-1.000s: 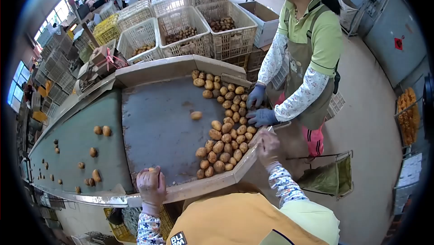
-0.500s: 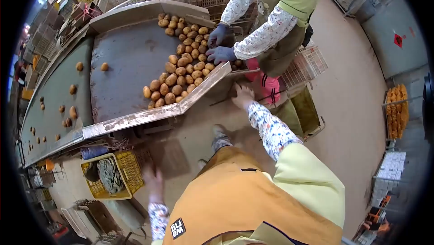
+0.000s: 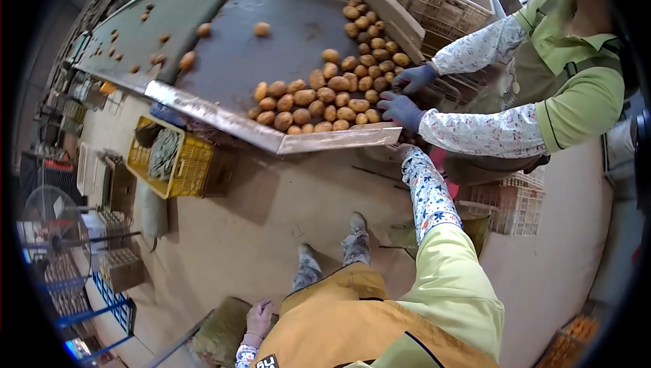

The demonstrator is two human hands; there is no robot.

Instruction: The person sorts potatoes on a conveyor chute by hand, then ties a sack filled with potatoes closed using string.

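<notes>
My right hand reaches forward to the lower front corner of the sorting table, close to the metal rim. Its fingers are hidden there, so what it touches does not show. Down at my side, my left hand hangs beside the orange apron, near a greenish sack. Its fingers point away and are too foreshortened to read. Many potatoes lie heaped against the table's near and right rims. A co-worker's gloved hands are at the heap's right edge, just beyond my right hand.
Scattered potatoes lie on the green belt at the left. A yellow crate with cloth inside stands on the floor below the table. Plastic crates are stacked behind it. The co-worker stands at the right, beside a pale crate.
The view has swung, shifting the table rightward and upward. My right hand has moved forward to the table's corner. My left hand has come back closer to my body.
</notes>
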